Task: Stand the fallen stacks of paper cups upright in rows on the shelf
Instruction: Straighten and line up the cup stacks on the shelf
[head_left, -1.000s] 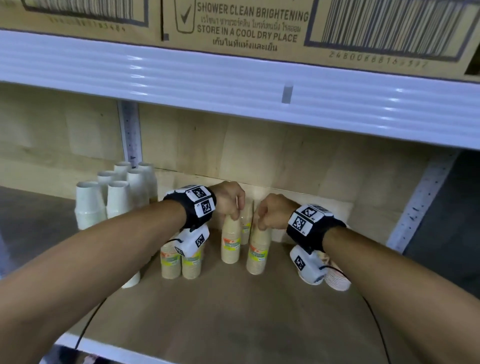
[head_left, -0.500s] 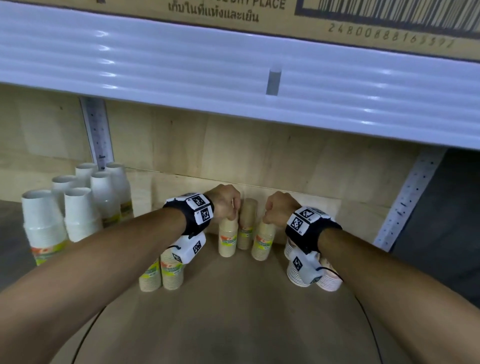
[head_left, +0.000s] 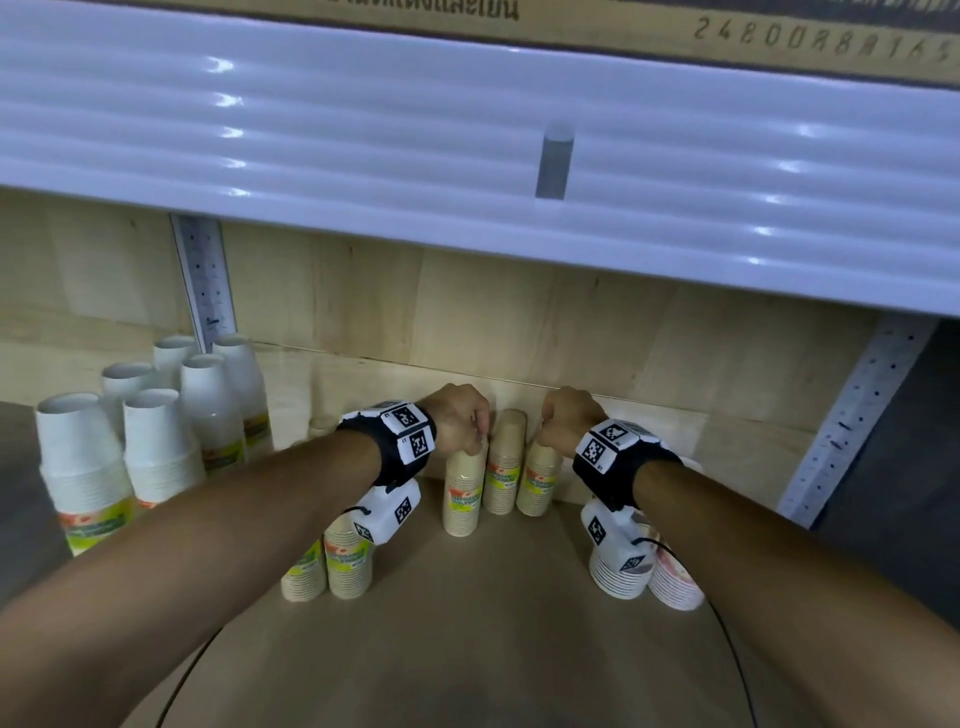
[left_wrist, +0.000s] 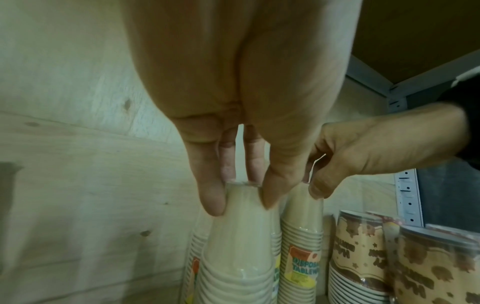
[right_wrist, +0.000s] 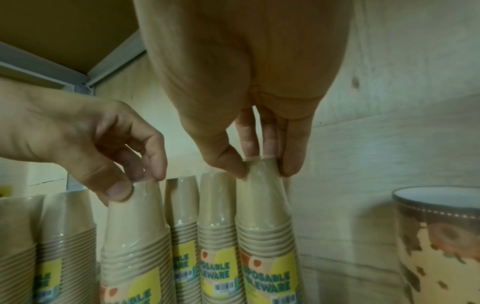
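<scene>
Both hands pinching tops of upright brown cup stacks at back of shelf.

Head view: left hand (head_left: 460, 418) curling over top of front stack (head_left: 464, 491); right hand (head_left: 569, 418) curling over right stack (head_left: 540, 483); a middle stack (head_left: 506, 467) standing btwn the two grips, just behind. Shelf board (head_left: 467, 649) carrying all. White cup stacks (head_left: 156, 441) standing well left of left grip; patterned stacks (head_left: 670, 577) near, below right wrist.
Left wrist view: thumb & fingers (left_wrist: 211, 197) pinching wrapped stack top, stack upright under grip.
Right wrist view: fingers (right_wrist: 292, 156) & thumb pinching its stack top; stack upright; more labelled stacks lining up left of it.
</scene>
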